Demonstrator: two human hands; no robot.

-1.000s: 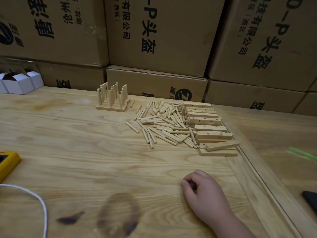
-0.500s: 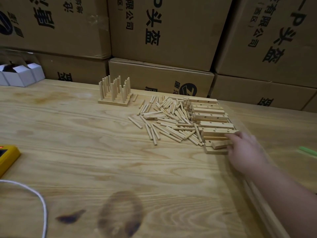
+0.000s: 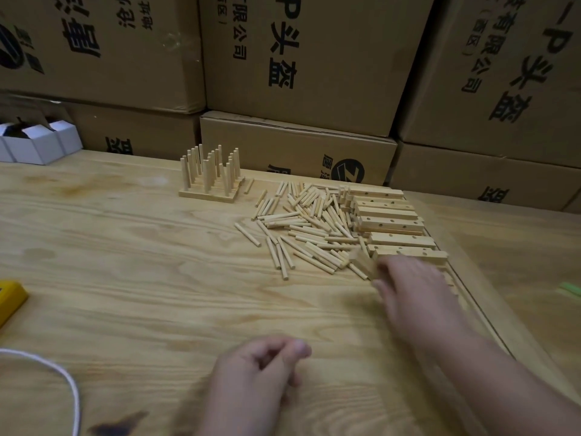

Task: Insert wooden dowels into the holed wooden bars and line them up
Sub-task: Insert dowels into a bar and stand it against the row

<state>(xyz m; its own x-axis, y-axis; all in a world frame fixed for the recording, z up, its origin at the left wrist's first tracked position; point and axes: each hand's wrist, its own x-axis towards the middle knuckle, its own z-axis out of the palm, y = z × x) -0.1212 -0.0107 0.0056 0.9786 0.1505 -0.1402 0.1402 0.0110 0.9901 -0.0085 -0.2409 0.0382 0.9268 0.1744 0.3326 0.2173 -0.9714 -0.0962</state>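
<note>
On the wooden table (image 3: pixel 132 278) in front of me, my right hand (image 3: pixel 415 297) reaches out to the near end of the stack of holed wooden bars (image 3: pixel 390 221), and it is blurred; my fingers seem to hold a wooden bar (image 3: pixel 361 262) at the edge of the pile, though I cannot tell how firmly they close round it. My left hand (image 3: pixel 251 382) rests low on the table, well apart from the wood, its fingers loosely curled with nothing in them. The loose wooden dowels (image 3: pixel 301 225) lie scattered just left of the bars, touching them on that side. Farther left and back stands a finished set of bars with upright dowels (image 3: pixel 209 174). Cardboard boxes (image 3: pixel 298 58) are stacked behind the table. At my far left are a yellow device (image 3: pixel 9 298), a white cable (image 3: pixel 63 382) and small white boxes (image 3: pixel 37 143).
</note>
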